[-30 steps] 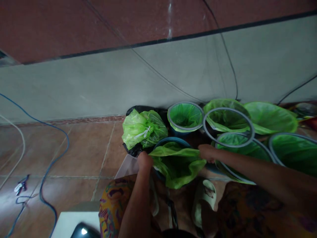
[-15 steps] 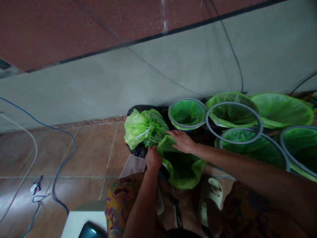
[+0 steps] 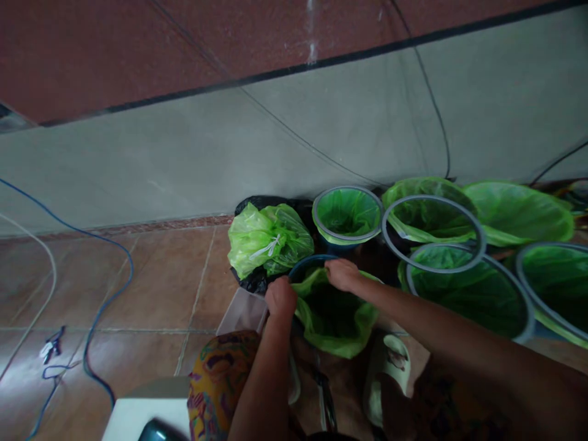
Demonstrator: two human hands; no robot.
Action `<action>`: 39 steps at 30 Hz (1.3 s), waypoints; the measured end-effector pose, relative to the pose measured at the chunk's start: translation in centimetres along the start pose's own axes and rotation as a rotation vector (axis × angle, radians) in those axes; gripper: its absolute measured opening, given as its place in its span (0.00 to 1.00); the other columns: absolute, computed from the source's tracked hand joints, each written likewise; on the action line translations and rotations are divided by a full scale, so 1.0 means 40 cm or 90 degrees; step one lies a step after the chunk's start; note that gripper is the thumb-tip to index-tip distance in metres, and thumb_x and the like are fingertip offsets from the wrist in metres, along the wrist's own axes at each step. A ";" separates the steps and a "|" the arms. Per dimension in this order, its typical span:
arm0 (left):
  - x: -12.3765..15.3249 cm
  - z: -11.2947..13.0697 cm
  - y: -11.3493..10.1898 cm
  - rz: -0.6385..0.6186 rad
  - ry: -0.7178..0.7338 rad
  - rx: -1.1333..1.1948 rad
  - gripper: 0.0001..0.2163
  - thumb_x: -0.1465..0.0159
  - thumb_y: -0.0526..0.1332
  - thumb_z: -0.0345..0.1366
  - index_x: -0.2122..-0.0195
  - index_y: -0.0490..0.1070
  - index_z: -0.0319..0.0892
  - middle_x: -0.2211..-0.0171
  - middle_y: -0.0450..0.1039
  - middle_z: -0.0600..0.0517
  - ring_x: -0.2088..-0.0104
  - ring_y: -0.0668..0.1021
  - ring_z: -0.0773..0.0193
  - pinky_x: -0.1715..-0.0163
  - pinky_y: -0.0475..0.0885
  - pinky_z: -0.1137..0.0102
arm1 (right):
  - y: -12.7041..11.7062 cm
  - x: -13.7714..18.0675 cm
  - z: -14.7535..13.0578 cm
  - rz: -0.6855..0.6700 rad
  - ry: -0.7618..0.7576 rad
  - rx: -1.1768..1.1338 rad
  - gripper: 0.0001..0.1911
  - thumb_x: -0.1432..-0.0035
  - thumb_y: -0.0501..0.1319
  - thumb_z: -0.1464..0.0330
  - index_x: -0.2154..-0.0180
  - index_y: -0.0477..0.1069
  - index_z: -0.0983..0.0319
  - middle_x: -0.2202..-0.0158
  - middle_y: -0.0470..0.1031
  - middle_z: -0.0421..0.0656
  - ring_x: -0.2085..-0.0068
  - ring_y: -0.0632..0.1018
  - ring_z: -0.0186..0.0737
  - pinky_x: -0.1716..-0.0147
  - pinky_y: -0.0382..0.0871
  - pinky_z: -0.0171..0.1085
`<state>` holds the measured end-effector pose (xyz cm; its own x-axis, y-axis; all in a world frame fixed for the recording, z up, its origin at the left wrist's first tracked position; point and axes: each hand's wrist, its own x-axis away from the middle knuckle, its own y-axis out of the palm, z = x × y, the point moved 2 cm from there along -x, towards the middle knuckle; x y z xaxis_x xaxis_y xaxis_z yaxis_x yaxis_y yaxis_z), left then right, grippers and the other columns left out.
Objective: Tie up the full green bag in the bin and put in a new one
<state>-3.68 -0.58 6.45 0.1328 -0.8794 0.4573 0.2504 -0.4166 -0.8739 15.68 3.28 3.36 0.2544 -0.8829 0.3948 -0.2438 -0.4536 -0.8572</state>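
A person crouches on a brown tiled floor beside a grey wall, both arms reaching forward to a small dark blue bin. A bright green plastic liner is draped over this bin, its mouth open and its near edge hanging down over the front. The left hand is clenched on the liner's left edge at the bin's rim. The right hand pinches the liner's far edge, just at the back of the rim.

Just left of the bin and behind it sits a tied green bag, knotted with a white drawstring, resting on black plastic. Behind and to the right stand several more bins lined with green bags, the nearest being a small round one against the wall. A loose grey ring lies across the bins further right.

A pale sandal shows below the bin. A blue cable trails over the floor at left. No writing or labels can be read anywhere.
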 end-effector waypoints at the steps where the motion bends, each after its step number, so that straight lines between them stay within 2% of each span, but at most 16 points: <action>1: 0.000 -0.005 -0.014 0.026 -0.029 0.019 0.19 0.38 0.52 0.26 0.52 0.78 0.45 0.54 0.80 0.41 0.50 0.80 0.52 0.54 0.73 0.64 | -0.016 -0.008 0.000 0.000 0.007 0.001 0.12 0.38 0.56 0.69 0.61 0.79 0.62 0.58 0.82 0.51 0.55 0.80 0.46 0.58 0.69 0.37; 4: 0.003 -0.014 -0.045 0.059 -0.082 0.038 0.19 0.38 0.53 0.26 0.50 0.77 0.43 0.55 0.80 0.41 0.49 0.79 0.51 0.54 0.73 0.65 | -0.057 -0.024 -0.002 -0.008 -0.006 -0.014 0.15 0.38 0.54 0.69 0.59 0.79 0.61 0.56 0.82 0.49 0.55 0.80 0.44 0.59 0.68 0.35; 6: 0.005 -0.006 -0.060 0.104 -0.079 0.038 0.21 0.39 0.53 0.25 0.45 0.73 0.41 0.51 0.78 0.40 0.47 0.78 0.51 0.51 0.72 0.65 | -0.074 -0.029 -0.003 -0.020 -0.016 -0.029 0.15 0.38 0.54 0.70 0.59 0.80 0.61 0.58 0.82 0.47 0.57 0.80 0.43 0.62 0.67 0.34; 8: 0.002 0.020 -0.067 0.157 -0.020 0.053 0.25 0.40 0.55 0.25 0.39 0.68 0.39 0.45 0.74 0.40 0.44 0.75 0.52 0.46 0.69 0.65 | -0.083 -0.032 -0.003 -0.028 -0.022 -0.038 0.14 0.38 0.55 0.70 0.60 0.80 0.61 0.59 0.82 0.47 0.58 0.80 0.42 0.63 0.67 0.33; 10: -0.009 0.061 -0.065 0.176 0.090 0.084 0.30 0.41 0.58 0.26 0.36 0.63 0.39 0.39 0.69 0.41 0.41 0.72 0.53 0.41 0.65 0.65 | -0.088 -0.034 -0.005 -0.032 -0.027 -0.044 0.14 0.39 0.56 0.70 0.60 0.81 0.61 0.58 0.82 0.47 0.57 0.80 0.42 0.63 0.66 0.33; 12: -0.029 0.100 -0.050 0.134 0.192 0.109 0.30 0.41 0.60 0.28 0.36 0.62 0.41 0.39 0.69 0.43 0.40 0.71 0.53 0.40 0.63 0.64 | -0.091 -0.037 -0.004 -0.031 -0.028 -0.048 0.13 0.39 0.57 0.70 0.60 0.80 0.61 0.57 0.82 0.47 0.57 0.80 0.42 0.63 0.66 0.32; 14: -0.056 0.124 -0.028 0.051 0.236 0.120 0.23 0.38 0.60 0.31 0.40 0.69 0.42 0.45 0.75 0.44 0.45 0.75 0.54 0.44 0.66 0.64 | -0.094 -0.040 0.002 -0.024 -0.025 -0.049 0.13 0.39 0.57 0.70 0.59 0.80 0.61 0.57 0.82 0.46 0.57 0.79 0.42 0.64 0.65 0.33; 17: -0.098 0.122 0.002 -0.039 0.236 0.125 0.12 0.36 0.56 0.32 0.58 0.79 0.41 0.60 0.80 0.46 0.58 0.79 0.57 0.55 0.70 0.67 | -0.093 -0.039 0.022 -0.003 -0.014 -0.047 0.14 0.38 0.56 0.71 0.60 0.80 0.63 0.58 0.82 0.47 0.57 0.79 0.42 0.62 0.65 0.34; 20: -0.128 0.097 0.016 -0.052 0.243 0.142 0.09 0.37 0.58 0.34 0.68 0.79 0.40 0.69 0.78 0.49 0.64 0.78 0.61 0.63 0.69 0.71 | -0.083 -0.034 0.051 0.014 -0.012 -0.047 0.13 0.38 0.56 0.69 0.61 0.80 0.64 0.59 0.82 0.48 0.58 0.78 0.42 0.61 0.65 0.35; 24: -0.156 0.069 0.021 -0.059 0.241 0.191 0.09 0.38 0.60 0.37 0.68 0.79 0.40 0.73 0.75 0.53 0.70 0.74 0.66 0.70 0.65 0.73 | -0.073 -0.036 0.087 -0.004 -0.046 -0.111 0.16 0.36 0.56 0.62 0.62 0.79 0.63 0.65 0.81 0.46 0.65 0.77 0.40 0.66 0.64 0.35; 27: -0.176 0.058 0.018 -0.050 0.225 0.288 0.12 0.39 0.60 0.41 0.71 0.77 0.39 0.78 0.69 0.56 0.74 0.70 0.69 0.73 0.62 0.74 | -0.069 -0.047 0.112 -0.054 -0.064 -0.222 0.13 0.42 0.62 0.59 0.65 0.77 0.62 0.70 0.78 0.41 0.69 0.74 0.38 0.71 0.62 0.34; 30: -0.195 0.048 0.014 -0.020 0.196 0.344 0.13 0.40 0.61 0.41 0.77 0.74 0.39 0.81 0.63 0.58 0.76 0.67 0.70 0.74 0.61 0.74 | -0.063 -0.057 0.133 -0.071 -0.033 -0.279 0.09 0.47 0.64 0.63 0.73 0.74 0.62 0.76 0.73 0.38 0.72 0.71 0.35 0.73 0.60 0.33; 33: -0.209 0.039 0.015 0.002 0.165 0.341 0.13 0.41 0.60 0.39 0.79 0.72 0.38 0.83 0.59 0.58 0.76 0.67 0.69 0.74 0.60 0.73 | -0.054 -0.064 0.149 -0.040 0.018 -0.350 0.12 0.47 0.62 0.61 0.77 0.71 0.61 0.80 0.68 0.36 0.74 0.68 0.34 0.74 0.58 0.34; 39: -0.228 0.018 0.031 -0.017 0.134 0.408 0.11 0.42 0.63 0.40 0.72 0.78 0.37 0.78 0.68 0.55 0.75 0.70 0.69 0.72 0.64 0.74 | -0.033 -0.071 0.164 -0.038 0.074 -0.499 0.17 0.47 0.62 0.55 0.76 0.70 0.62 0.80 0.65 0.35 0.76 0.65 0.33 0.75 0.58 0.35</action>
<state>-3.87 7.09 1.32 -0.0546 -0.9240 0.3784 0.7794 -0.2763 -0.5623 21.41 7.17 1.21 0.1987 -0.8418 0.5019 -0.8316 -0.4158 -0.3682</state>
